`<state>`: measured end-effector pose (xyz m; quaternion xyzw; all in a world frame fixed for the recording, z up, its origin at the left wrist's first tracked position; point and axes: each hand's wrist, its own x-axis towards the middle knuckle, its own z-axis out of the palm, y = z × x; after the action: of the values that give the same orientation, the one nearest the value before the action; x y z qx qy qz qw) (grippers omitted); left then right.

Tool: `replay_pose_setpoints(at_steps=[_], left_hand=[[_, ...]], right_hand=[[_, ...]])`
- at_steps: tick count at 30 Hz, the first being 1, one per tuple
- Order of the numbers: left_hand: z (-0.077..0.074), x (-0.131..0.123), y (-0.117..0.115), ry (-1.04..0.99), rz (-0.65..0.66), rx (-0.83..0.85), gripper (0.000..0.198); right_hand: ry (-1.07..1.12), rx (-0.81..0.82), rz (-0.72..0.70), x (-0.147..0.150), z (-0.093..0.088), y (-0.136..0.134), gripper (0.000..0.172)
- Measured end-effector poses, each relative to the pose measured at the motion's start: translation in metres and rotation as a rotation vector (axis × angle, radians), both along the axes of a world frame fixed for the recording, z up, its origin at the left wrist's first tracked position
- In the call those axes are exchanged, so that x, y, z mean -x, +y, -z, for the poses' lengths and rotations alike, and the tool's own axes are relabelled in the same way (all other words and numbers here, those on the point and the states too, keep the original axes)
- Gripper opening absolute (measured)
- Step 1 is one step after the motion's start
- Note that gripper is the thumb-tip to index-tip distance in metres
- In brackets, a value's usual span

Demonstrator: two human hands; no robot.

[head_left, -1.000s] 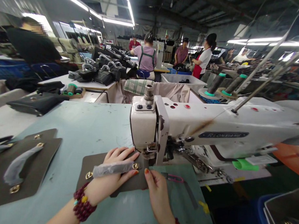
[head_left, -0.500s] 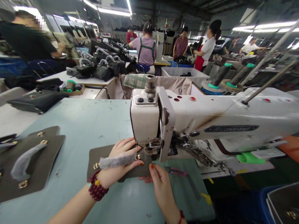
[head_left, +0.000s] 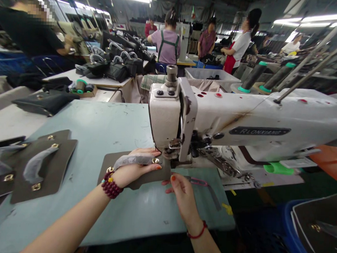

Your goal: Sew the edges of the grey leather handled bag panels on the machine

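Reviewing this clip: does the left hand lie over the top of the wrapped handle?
No, the wrapped handle crosses above the left hand, which rests on the brown panel.

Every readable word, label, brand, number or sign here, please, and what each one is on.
"RLONXIANG": on the dark nameplate of the white sewing machine.
No other text is legible; any markings in the background are too small or blurred to read.
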<state>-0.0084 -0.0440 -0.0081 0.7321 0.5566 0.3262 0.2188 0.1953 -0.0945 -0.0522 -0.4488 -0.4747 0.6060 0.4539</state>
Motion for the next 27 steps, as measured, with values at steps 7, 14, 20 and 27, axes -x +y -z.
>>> replay_pose_setpoints(at_steps=[7,14,20,27], left_hand=[[-0.001,0.002,0.0,0.187,0.08,-0.021,0.031],[-0.01,0.003,-0.001,0.3,0.156,-0.048,0.035],[-0.015,0.001,0.001,0.327,0.13,-0.02,0.034],[-0.025,0.001,0.014,0.096,0.171,0.122,0.026]], right_hand=[[-0.115,-0.025,-0.006,0.009,0.003,0.008,0.044],[-0.079,-0.03,0.035,0.014,0.015,0.006,0.042],[-0.046,0.014,0.063,0.018,0.011,0.005,0.041],[0.053,0.079,0.093,0.025,0.008,0.014,0.043]])
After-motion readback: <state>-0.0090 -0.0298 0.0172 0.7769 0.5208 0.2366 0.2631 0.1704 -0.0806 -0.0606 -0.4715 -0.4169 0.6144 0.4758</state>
